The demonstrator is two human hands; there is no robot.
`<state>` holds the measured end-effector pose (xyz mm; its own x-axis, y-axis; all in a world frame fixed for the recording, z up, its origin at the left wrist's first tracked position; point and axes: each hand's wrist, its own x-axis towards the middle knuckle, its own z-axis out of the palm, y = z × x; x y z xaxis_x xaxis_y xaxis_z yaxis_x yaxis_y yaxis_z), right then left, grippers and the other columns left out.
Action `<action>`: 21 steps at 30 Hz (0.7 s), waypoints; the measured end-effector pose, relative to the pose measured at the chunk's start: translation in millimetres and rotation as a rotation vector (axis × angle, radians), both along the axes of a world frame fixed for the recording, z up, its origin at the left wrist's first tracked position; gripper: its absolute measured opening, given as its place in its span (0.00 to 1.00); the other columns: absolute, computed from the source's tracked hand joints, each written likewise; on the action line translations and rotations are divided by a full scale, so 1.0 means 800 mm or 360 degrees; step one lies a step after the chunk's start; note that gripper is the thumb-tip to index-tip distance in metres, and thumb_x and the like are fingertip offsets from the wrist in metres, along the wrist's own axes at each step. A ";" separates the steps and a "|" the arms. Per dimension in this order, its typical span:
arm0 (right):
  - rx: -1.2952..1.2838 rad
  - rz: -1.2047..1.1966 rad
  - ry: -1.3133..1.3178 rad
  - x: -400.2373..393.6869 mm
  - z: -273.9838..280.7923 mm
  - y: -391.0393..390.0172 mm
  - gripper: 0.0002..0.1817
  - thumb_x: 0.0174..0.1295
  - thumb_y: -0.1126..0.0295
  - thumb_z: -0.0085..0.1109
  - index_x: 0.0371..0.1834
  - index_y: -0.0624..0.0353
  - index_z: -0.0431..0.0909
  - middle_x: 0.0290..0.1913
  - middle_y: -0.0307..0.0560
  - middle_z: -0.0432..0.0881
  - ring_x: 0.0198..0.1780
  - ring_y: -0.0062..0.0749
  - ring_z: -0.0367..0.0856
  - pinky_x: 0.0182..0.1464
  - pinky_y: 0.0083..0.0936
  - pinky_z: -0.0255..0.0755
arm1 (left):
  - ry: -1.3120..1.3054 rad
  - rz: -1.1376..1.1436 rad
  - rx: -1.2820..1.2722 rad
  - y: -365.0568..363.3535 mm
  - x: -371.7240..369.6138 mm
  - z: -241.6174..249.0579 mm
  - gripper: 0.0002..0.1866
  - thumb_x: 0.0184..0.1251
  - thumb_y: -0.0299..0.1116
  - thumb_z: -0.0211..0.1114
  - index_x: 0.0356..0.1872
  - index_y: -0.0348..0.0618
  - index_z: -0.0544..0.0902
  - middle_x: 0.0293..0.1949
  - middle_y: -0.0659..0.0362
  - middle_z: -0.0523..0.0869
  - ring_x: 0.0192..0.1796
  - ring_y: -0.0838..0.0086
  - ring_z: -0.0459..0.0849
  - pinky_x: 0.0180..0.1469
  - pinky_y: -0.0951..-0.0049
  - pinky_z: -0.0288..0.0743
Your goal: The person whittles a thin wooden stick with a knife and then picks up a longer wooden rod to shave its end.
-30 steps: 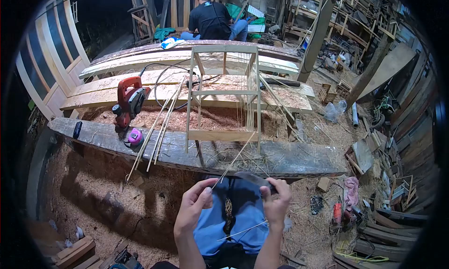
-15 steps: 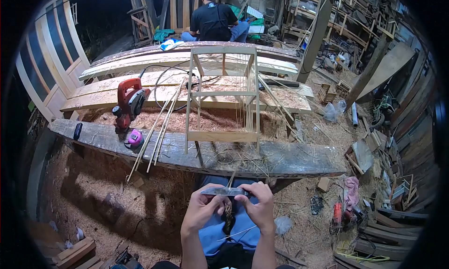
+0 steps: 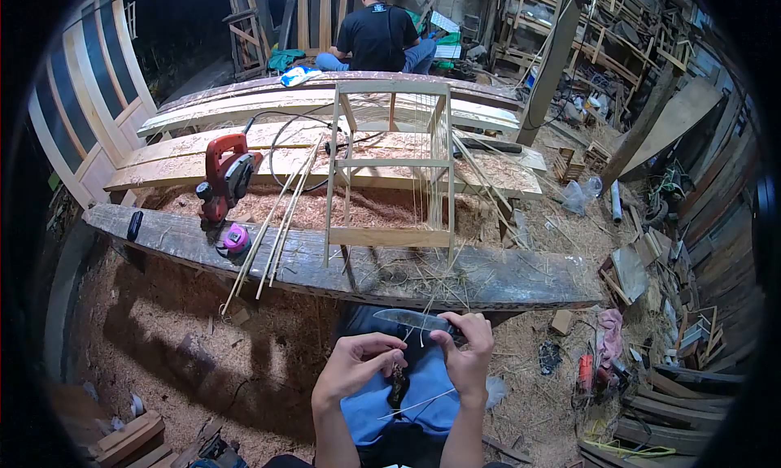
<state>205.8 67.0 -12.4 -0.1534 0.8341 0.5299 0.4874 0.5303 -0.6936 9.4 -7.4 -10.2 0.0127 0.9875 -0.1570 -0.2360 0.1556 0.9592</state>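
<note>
My right hand [image 3: 467, 350] is wrapped round the handle end of a knife [image 3: 413, 319], whose broad grey blade points left. Thin pale curled strips hang at the blade. My left hand [image 3: 358, 369] is pinched on a thin strip just left of and below the blade. Both hands are above my lap, in front of the bench plank. Another thin stick [image 3: 416, 405] lies across my blue trousers. Beyond the hands, a wooden frame [image 3: 390, 238] with thin vertical strips stands on the weathered bench [image 3: 521, 279].
A red power planer [image 3: 224, 175], a pink and black round object [image 3: 236, 239] and long thin sticks [image 3: 285, 232] rest on the bench at left. Planks [image 3: 171, 171] with shavings lie behind. A person [image 3: 377, 37] sits with their back turned at the far side.
The knife has moved right and up with my right hand, away from my left fingers. The blade is now apart from my left hand, and curled strips show at it.
</note>
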 end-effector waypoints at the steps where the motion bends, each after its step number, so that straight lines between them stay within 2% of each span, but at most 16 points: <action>1: 0.0020 -0.0034 0.0011 0.001 -0.002 0.001 0.18 0.53 0.56 0.78 0.40 0.55 0.88 0.32 0.39 0.83 0.36 0.37 0.77 0.44 0.34 0.66 | 0.0015 -0.0033 -0.0018 0.000 -0.001 0.001 0.10 0.72 0.23 0.70 0.50 0.30 0.88 0.38 0.51 0.93 0.35 0.77 0.87 0.40 0.76 0.81; 5: 0.0092 -0.0104 0.0037 0.006 -0.004 0.003 0.18 0.54 0.55 0.78 0.40 0.55 0.88 0.32 0.39 0.83 0.36 0.37 0.76 0.43 0.34 0.65 | 0.0026 -0.0072 -0.0036 -0.002 -0.005 -0.001 0.10 0.71 0.22 0.70 0.50 0.30 0.88 0.38 0.51 0.93 0.36 0.77 0.87 0.40 0.76 0.81; 8: 0.0111 -0.0157 0.0051 0.008 -0.002 0.002 0.18 0.54 0.54 0.78 0.40 0.54 0.88 0.32 0.39 0.83 0.35 0.37 0.76 0.43 0.34 0.65 | 0.0188 -0.0108 -0.0014 -0.001 -0.005 -0.003 0.10 0.74 0.25 0.70 0.51 0.32 0.88 0.39 0.56 0.93 0.37 0.81 0.87 0.41 0.77 0.81; 10: 0.0129 -0.0203 0.0037 0.008 -0.003 0.003 0.18 0.54 0.54 0.78 0.40 0.54 0.88 0.32 0.39 0.83 0.35 0.37 0.76 0.43 0.34 0.65 | 0.0283 -0.0097 0.0065 0.000 -0.005 0.000 0.08 0.74 0.25 0.69 0.49 0.32 0.89 0.36 0.59 0.91 0.36 0.81 0.86 0.41 0.77 0.80; 13: 0.0155 -0.0257 0.0013 0.012 -0.007 0.005 0.18 0.54 0.54 0.78 0.40 0.55 0.88 0.32 0.38 0.83 0.35 0.36 0.76 0.43 0.33 0.64 | 0.0316 -0.0096 0.0097 0.000 -0.005 0.003 0.07 0.72 0.24 0.70 0.47 0.33 0.88 0.31 0.59 0.89 0.36 0.80 0.87 0.39 0.76 0.79; 18: 0.0131 -0.0338 0.0070 0.020 -0.006 0.006 0.18 0.56 0.55 0.77 0.40 0.57 0.88 0.31 0.40 0.83 0.35 0.38 0.76 0.44 0.35 0.66 | 0.0559 -0.0097 0.0120 -0.003 -0.014 -0.001 0.05 0.74 0.24 0.68 0.43 0.32 0.87 0.31 0.60 0.87 0.34 0.81 0.84 0.39 0.77 0.78; 20: -0.0016 -0.0560 0.0540 0.031 -0.010 0.009 0.18 0.59 0.56 0.76 0.41 0.60 0.87 0.32 0.43 0.82 0.36 0.41 0.76 0.46 0.37 0.67 | 0.0673 -0.0132 0.0086 -0.008 -0.030 -0.014 0.06 0.74 0.25 0.68 0.43 0.31 0.87 0.32 0.60 0.88 0.35 0.81 0.84 0.39 0.77 0.78; 21: -0.0013 -0.0559 0.0539 0.036 -0.008 0.011 0.18 0.59 0.56 0.76 0.41 0.60 0.87 0.32 0.43 0.82 0.36 0.41 0.76 0.46 0.37 0.67 | 0.0561 -0.0060 0.0098 -0.011 -0.037 -0.019 0.06 0.75 0.25 0.68 0.43 0.31 0.86 0.32 0.60 0.87 0.35 0.81 0.84 0.39 0.76 0.78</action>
